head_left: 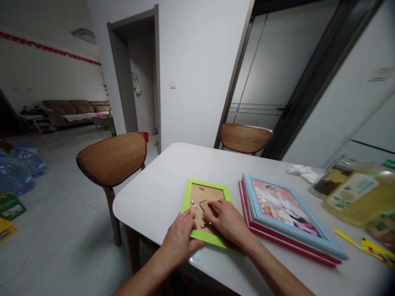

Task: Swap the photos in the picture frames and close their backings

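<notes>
A lime-green picture frame lies back side up on the white table, showing its brown backing board. My left hand rests on the frame's lower left corner, fingers stretched out and thumb along the near edge. My right hand is over the right part of the board, fingers bent, with a gap between thumb and forefinger. Small metal clips sit on the board, one close under my right hand. Beside its fingertips is a thin, dark L-shaped piece or slit; I cannot tell which.
Right of the green frame stands a stack of picture frames, light blue above red. Farther right are a jar, a bottle of yellow liquid, crumpled tissue and a yellow strip-like object. Wooden chairs flank the table.
</notes>
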`<action>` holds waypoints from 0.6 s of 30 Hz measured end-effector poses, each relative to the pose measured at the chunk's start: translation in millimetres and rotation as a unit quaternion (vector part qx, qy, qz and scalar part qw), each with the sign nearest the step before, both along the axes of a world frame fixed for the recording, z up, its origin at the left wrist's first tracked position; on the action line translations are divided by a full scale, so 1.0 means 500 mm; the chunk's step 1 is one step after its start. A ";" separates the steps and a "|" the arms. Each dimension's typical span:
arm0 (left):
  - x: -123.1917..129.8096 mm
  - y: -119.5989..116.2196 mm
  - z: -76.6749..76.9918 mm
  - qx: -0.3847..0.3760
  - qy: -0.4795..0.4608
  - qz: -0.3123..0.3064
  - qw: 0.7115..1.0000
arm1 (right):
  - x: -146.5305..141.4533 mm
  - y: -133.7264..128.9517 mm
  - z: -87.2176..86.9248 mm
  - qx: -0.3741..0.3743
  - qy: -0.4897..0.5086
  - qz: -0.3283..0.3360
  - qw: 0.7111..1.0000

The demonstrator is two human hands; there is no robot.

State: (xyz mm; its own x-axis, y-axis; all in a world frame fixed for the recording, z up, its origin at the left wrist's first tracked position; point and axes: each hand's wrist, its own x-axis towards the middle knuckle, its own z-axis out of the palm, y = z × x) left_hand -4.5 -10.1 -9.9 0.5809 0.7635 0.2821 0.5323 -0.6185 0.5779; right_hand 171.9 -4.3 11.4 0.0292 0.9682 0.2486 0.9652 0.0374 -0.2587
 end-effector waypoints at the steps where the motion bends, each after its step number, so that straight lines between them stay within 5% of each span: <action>1: 0.001 -0.001 -0.001 0.003 0.001 0.000 1.000 | 0.000 -0.014 0.000 -0.010 0.003 0.009 1.000; 7: 0.002 -0.009 0.000 0.000 -0.017 0.007 1.000 | 0.001 -0.025 0.002 -0.007 0.032 0.007 0.999; 12: 0.006 -0.002 0.015 -0.074 -0.150 0.033 0.985 | 0.011 -0.019 0.037 0.017 0.012 0.012 1.000; 18: 0.049 0.044 0.031 -0.254 -0.405 0.088 0.874 | -0.014 -0.040 0.111 0.081 0.016 0.019 0.996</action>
State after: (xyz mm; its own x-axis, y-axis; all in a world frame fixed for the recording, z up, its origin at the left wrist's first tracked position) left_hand 20.0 11.8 5.5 0.2088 0.9672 0.1444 -0.1167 -0.1220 0.9857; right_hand 164.9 -24.1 66.7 0.0039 0.9161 0.4009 0.9538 0.1170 -0.2766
